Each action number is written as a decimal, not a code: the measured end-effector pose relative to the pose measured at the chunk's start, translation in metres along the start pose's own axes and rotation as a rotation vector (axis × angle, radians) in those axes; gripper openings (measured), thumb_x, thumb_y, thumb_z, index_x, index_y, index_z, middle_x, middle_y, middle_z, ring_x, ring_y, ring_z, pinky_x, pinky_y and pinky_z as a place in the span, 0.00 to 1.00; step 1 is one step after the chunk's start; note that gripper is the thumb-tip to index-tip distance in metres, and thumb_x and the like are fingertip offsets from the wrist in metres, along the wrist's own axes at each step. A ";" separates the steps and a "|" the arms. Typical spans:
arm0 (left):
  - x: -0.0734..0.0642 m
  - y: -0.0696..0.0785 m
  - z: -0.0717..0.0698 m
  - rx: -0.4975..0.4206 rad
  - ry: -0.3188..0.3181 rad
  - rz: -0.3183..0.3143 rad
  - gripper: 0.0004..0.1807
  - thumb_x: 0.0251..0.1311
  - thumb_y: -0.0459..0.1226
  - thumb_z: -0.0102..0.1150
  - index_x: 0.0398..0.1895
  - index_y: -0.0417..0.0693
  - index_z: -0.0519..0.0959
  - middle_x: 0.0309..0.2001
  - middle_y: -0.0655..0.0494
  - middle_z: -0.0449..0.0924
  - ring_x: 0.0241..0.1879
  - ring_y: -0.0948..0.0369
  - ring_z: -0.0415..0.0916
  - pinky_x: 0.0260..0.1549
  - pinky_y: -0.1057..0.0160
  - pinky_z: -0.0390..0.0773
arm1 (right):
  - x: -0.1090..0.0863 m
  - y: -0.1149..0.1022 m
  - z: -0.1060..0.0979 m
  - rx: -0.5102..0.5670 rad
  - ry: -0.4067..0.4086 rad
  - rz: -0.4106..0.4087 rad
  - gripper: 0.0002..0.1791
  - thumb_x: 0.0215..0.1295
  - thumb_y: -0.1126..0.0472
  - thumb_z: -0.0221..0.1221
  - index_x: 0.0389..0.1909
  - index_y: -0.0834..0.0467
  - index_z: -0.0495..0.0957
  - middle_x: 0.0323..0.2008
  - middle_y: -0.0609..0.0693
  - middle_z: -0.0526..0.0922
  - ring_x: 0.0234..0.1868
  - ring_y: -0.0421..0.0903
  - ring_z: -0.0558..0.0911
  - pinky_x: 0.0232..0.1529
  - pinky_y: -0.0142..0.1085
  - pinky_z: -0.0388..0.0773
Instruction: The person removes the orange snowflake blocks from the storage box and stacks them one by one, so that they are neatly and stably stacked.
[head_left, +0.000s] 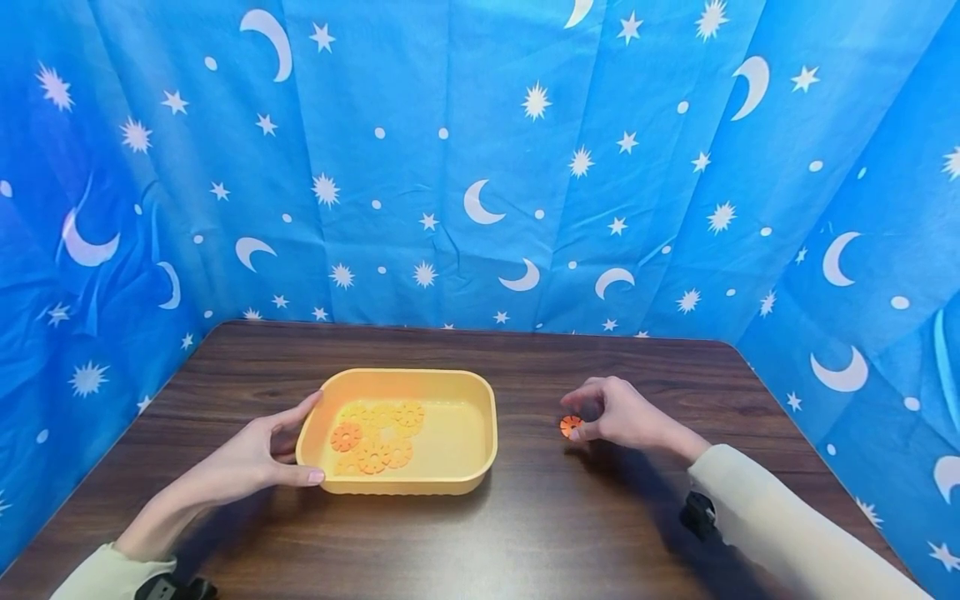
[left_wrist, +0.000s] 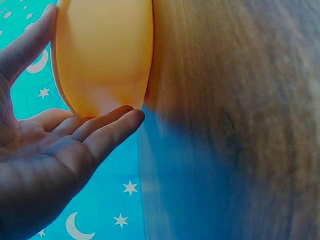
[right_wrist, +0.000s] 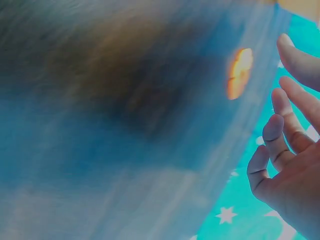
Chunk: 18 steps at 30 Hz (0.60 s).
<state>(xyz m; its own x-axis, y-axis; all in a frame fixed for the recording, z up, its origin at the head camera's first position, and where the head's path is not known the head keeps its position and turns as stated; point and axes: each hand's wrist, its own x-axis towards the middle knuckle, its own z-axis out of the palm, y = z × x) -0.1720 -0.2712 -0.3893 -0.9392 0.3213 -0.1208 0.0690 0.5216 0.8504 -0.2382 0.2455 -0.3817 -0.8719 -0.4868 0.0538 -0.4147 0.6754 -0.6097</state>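
Observation:
My left hand [head_left: 247,454] holds the left end of a yellow rectangular plastic tub [head_left: 453,433], thumb at the front corner and fingers along the far side. In the left wrist view the tub's end wall [left_wrist: 105,55] sits between thumb and fingers. Inside, on the left half, lie several flat, notched snowflake discs [head_left: 375,457] in orange and yellow. To the right of the tub, a single orange notched disc [head_left: 567,426] lies on the table. Over it hovers my right hand [head_left: 618,414], fingers loosely bent; the right wrist view shows a gap between the fingers and the disc [right_wrist: 240,74].
A dark wood-grain table [head_left: 525,542] carries everything. Blue cloth [head_left: 420,167] printed with white moons and stars hangs behind and at both sides. Dark devices are strapped at both wrists, over pale sleeves [head_left: 780,517].

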 end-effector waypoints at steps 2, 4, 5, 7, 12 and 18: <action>-0.001 0.000 0.000 0.000 0.004 -0.002 0.65 0.54 0.45 0.82 0.87 0.46 0.46 0.79 0.29 0.54 0.70 0.34 0.68 0.60 0.48 0.80 | 0.003 -0.009 -0.002 -0.016 0.001 -0.013 0.23 0.58 0.63 0.78 0.54 0.63 0.87 0.42 0.52 0.86 0.29 0.47 0.74 0.28 0.37 0.73; -0.001 0.000 0.000 -0.001 0.007 -0.003 0.65 0.54 0.45 0.82 0.87 0.46 0.46 0.79 0.29 0.55 0.69 0.34 0.70 0.60 0.48 0.80 | 0.007 -0.018 -0.003 -0.034 0.007 -0.030 0.23 0.57 0.63 0.78 0.54 0.63 0.87 0.42 0.53 0.86 0.29 0.46 0.73 0.27 0.36 0.73; -0.001 -0.001 0.000 -0.005 0.007 -0.003 0.65 0.54 0.45 0.82 0.87 0.46 0.46 0.79 0.29 0.55 0.69 0.34 0.70 0.60 0.48 0.80 | 0.009 -0.022 -0.003 -0.041 0.008 -0.038 0.23 0.57 0.63 0.78 0.54 0.63 0.87 0.42 0.53 0.86 0.28 0.46 0.73 0.27 0.36 0.73; -0.001 -0.001 0.000 -0.007 0.009 -0.001 0.65 0.54 0.45 0.82 0.87 0.46 0.46 0.79 0.29 0.56 0.69 0.34 0.70 0.60 0.47 0.80 | 0.013 -0.030 -0.005 -0.054 0.010 -0.058 0.23 0.57 0.63 0.78 0.54 0.62 0.87 0.42 0.51 0.86 0.28 0.46 0.73 0.26 0.36 0.74; 0.000 -0.002 -0.001 -0.002 0.009 0.004 0.65 0.54 0.45 0.82 0.87 0.46 0.46 0.79 0.30 0.55 0.70 0.34 0.69 0.61 0.46 0.79 | 0.024 -0.051 -0.005 -0.070 -0.001 -0.098 0.22 0.57 0.62 0.79 0.53 0.58 0.88 0.43 0.46 0.85 0.35 0.48 0.79 0.32 0.36 0.79; 0.001 -0.003 -0.002 -0.009 0.003 0.017 0.64 0.55 0.44 0.81 0.86 0.44 0.47 0.79 0.29 0.54 0.71 0.33 0.67 0.61 0.45 0.78 | 0.037 -0.078 0.001 -0.046 -0.030 -0.143 0.22 0.57 0.60 0.79 0.53 0.57 0.89 0.44 0.46 0.85 0.44 0.52 0.81 0.38 0.38 0.82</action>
<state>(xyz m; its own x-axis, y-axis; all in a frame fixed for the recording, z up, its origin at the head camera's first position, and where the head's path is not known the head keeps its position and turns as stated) -0.1739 -0.2741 -0.3908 -0.9391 0.3271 -0.1049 0.0815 0.5088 0.8570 -0.2384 0.1746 -0.3329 -0.7951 -0.5958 0.1132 -0.5461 0.6222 -0.5610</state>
